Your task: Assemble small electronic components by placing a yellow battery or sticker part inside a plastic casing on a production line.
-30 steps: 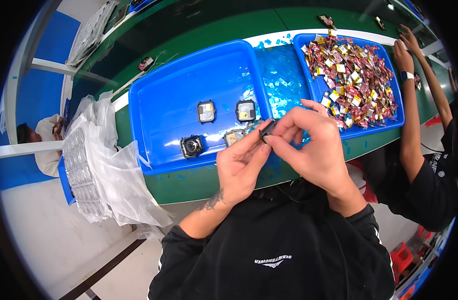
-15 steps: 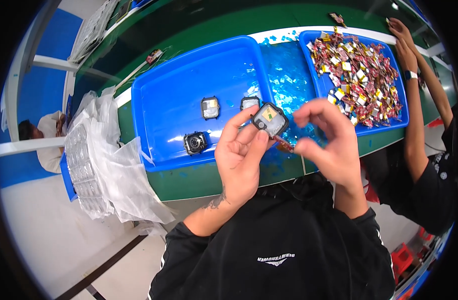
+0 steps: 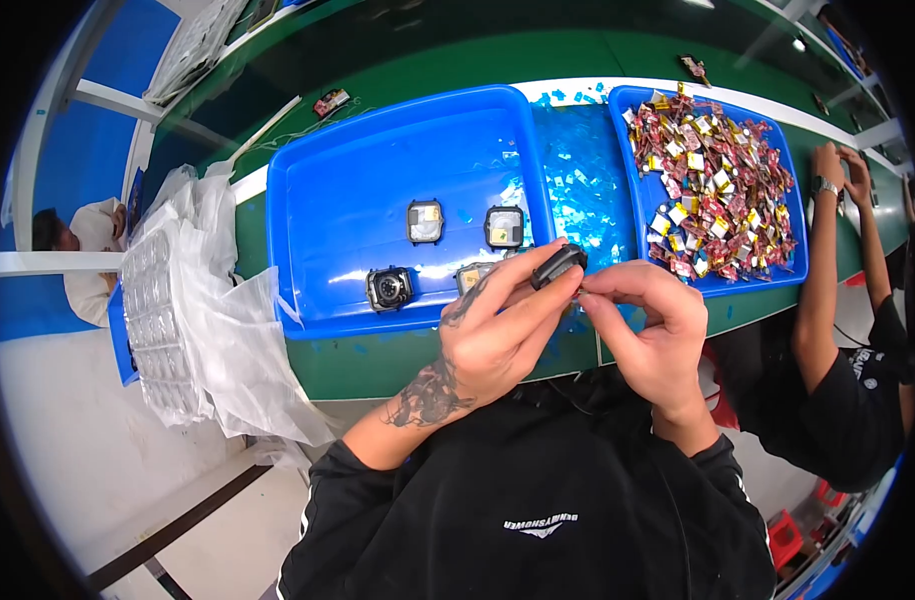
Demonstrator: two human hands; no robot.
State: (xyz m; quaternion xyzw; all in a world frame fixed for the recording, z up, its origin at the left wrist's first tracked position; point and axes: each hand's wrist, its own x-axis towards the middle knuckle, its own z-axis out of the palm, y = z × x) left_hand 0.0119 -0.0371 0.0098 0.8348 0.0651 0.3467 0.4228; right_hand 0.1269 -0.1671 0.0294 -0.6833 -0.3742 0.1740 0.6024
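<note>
My left hand [image 3: 503,330] holds a black square watch case [image 3: 560,265], tilted on edge in its fingers. Close against the case's lower edge, my right hand [image 3: 653,325] is closed in a pinch; what sits between thumb and forefinger is too small to make out. Beyond my left hand a blue tray [image 3: 348,150] holds several more watch cases. Two, a left one [image 3: 425,221] and a right one [image 3: 504,227], lie with pale inner sides up. A third case [image 3: 473,276] is partly covered by my left hand, and another [image 3: 390,288] shows a round dark centre.
To the right, a second blue tray [image 3: 626,185] is heaped with small circuit pieces [image 3: 718,190]. Blue film scraps [image 3: 583,190] cover the strip between trays. Plastic sheeting and blister trays [image 3: 168,310] stand at left. A co-worker's arms [image 3: 826,250] reach over the green bench at right.
The watch case has turned from face-on to edge-on and come slightly lower right. My right hand has closed to a pinch beside it. The co-worker's hands have lowered.
</note>
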